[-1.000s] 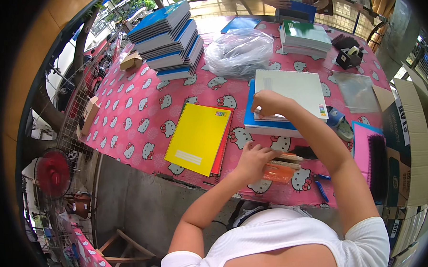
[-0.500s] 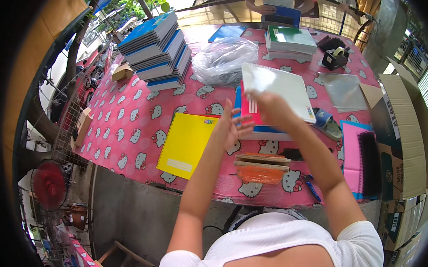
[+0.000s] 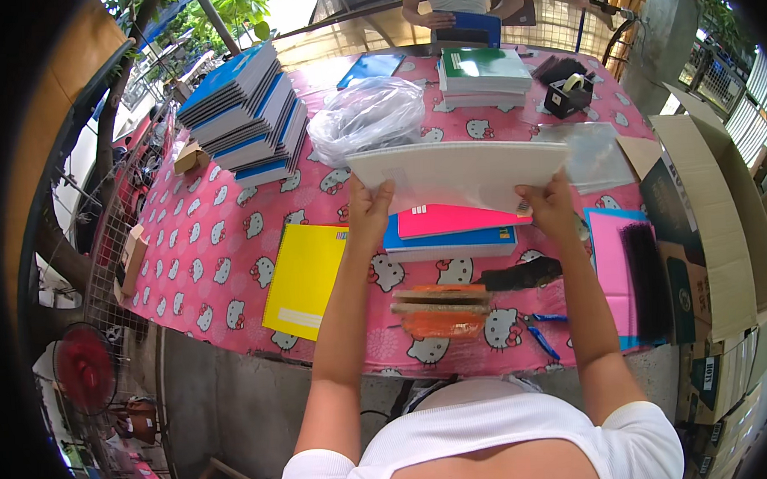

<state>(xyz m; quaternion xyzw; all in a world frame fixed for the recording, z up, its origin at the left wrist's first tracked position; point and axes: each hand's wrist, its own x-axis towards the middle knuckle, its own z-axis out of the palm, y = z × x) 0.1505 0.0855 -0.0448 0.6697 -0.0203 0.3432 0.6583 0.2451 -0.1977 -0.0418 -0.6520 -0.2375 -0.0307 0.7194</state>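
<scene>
Both left hand (image 3: 369, 213) and right hand (image 3: 551, 206) clamp fingers on one white rectangular notebook (image 3: 458, 172), not yet set down; below the fingers, a bright pink notebook (image 3: 460, 221) tops a blue-covered stack (image 3: 452, 242).

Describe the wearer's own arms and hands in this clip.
The left hand and right hand are bare, without gloves. No watch or bracelet shows on the uncovered forearms. The white sleeves are short, ending above the elbows.
</scene>
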